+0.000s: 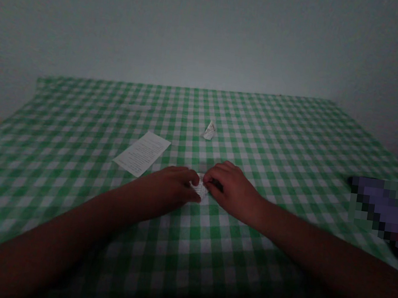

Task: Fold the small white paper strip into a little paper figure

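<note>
Between my two hands, low over the checked cloth, is a small piece of printed paper (199, 188), partly covered by my fingers. My left hand (175, 185) has its thumb and fingers curled around the paper's left side. On its right side, my right hand (232, 187) pinches the edge with thumb and fingertips. Beyond the hands stands a small folded paper (209, 130) with print on it. A flat printed sheet (142, 153) lies to the left, just past my left forearm.
A green and white checked tablecloth (276, 144) covers the table. Toward the right edge lies a dark, phone-like object (371, 201), partly blurred by blocks. A pale wall (214, 33) rises behind the table. Dim clutter shows below the near edge at lower right.
</note>
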A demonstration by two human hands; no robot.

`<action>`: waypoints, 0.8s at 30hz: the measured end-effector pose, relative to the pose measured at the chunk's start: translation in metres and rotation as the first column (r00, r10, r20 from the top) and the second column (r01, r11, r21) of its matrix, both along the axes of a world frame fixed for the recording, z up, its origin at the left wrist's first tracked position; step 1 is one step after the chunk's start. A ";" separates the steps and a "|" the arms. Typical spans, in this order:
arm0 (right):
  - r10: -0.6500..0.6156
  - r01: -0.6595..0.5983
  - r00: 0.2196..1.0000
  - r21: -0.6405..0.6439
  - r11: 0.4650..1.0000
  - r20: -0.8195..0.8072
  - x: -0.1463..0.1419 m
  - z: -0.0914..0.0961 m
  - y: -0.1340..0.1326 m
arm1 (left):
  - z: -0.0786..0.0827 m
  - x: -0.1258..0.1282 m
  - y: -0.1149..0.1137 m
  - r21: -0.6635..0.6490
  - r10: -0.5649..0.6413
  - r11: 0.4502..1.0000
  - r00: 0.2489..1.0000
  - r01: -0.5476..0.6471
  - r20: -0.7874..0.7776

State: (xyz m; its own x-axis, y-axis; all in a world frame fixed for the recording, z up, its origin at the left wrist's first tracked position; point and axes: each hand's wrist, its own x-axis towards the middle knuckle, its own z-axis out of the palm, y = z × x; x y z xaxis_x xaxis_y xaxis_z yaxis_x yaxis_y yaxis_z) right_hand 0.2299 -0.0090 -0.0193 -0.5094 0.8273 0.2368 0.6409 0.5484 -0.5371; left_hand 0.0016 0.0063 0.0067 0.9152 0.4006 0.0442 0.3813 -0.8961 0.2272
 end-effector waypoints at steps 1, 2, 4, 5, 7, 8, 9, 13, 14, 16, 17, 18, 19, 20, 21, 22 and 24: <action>0.004 -0.004 1.000 0.004 1.000 0.002 0.000 0.000 0.000 | -0.001 -0.002 0.001 -0.008 -0.009 1.000 1.000 0.009 0.019; 0.008 -0.008 1.000 0.010 1.000 0.004 0.001 -0.001 0.000 | -0.003 -0.003 0.002 -0.018 -0.016 1.000 0.999 0.017 0.037; 0.008 -0.008 1.000 0.018 1.000 0.004 0.001 0.000 -0.001 | -0.004 -0.006 0.004 -0.046 -0.028 0.998 0.998 0.031 0.060; 0.008 -0.008 1.000 0.019 1.000 0.004 0.001 0.000 -0.001 | -0.004 -0.008 0.005 -0.064 -0.027 0.997 0.997 0.031 0.068; 0.012 -0.012 1.000 0.024 1.000 0.009 0.001 0.001 -0.002 | -0.003 -0.010 0.005 -0.104 -0.013 0.994 0.997 0.021 0.074; 0.016 -0.017 1.000 0.029 0.999 0.016 0.001 0.002 -0.002 | -0.002 -0.011 0.005 -0.120 -0.006 0.993 0.997 0.015 0.074; 0.021 -0.022 0.999 0.038 0.999 0.025 0.001 0.002 -0.003 | -0.002 -0.011 0.004 -0.131 0.002 0.991 0.997 0.008 0.073; 0.034 -0.041 0.997 0.091 0.995 0.069 0.001 0.002 -0.003 | 0.000 -0.011 0.003 -0.148 0.014 0.989 0.998 -0.006 0.059; 0.041 -0.049 0.996 0.102 0.994 0.084 0.001 0.001 -0.002 | 0.001 -0.011 0.003 -0.155 0.021 0.988 0.998 -0.012 0.057; 0.058 -0.072 0.991 0.115 0.991 0.120 0.001 0.002 -0.002 | 0.000 -0.011 0.003 -0.165 0.025 0.986 0.997 -0.013 0.068; 0.066 -0.082 0.988 0.117 0.990 0.139 0.001 0.002 -0.001 | 0.000 -0.011 0.003 -0.167 0.022 0.986 0.997 -0.009 0.078; 0.073 -0.092 0.985 0.115 0.989 0.157 0.002 0.003 -0.001 | -0.001 -0.011 0.003 -0.168 0.018 0.986 0.996 -0.003 0.089; 0.082 -0.102 0.982 0.112 0.988 0.172 0.002 0.004 -0.002 | -0.001 -0.012 0.003 -0.169 0.015 0.986 0.995 0.002 0.099; 0.091 -0.112 0.978 0.108 0.988 0.186 0.002 0.005 -0.002 | -0.001 -0.012 0.003 -0.172 0.017 0.985 0.994 0.001 0.106; 0.097 -0.120 0.975 0.107 0.987 0.198 0.003 0.006 -0.003 | -0.002 -0.012 0.003 -0.178 0.027 0.984 0.994 -0.007 0.109; 0.104 -0.128 0.973 0.106 0.986 0.207 0.004 0.008 -0.004 | -0.001 -0.012 0.003 -0.184 0.042 0.983 0.993 -0.021 0.111; 0.117 -0.142 0.970 0.107 0.984 0.214 0.005 0.011 -0.006 | -0.001 -0.011 0.003 -0.192 0.068 0.980 0.991 -0.044 0.118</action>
State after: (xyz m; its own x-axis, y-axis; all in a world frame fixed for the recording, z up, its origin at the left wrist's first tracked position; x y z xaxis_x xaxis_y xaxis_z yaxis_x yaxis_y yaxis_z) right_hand 0.2352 -0.0150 -0.0082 -0.6585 0.7227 0.2099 0.6499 0.6868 -0.3255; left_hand -0.0096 0.0090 0.0053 0.8832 0.4631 0.0743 0.3881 -0.8106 0.4386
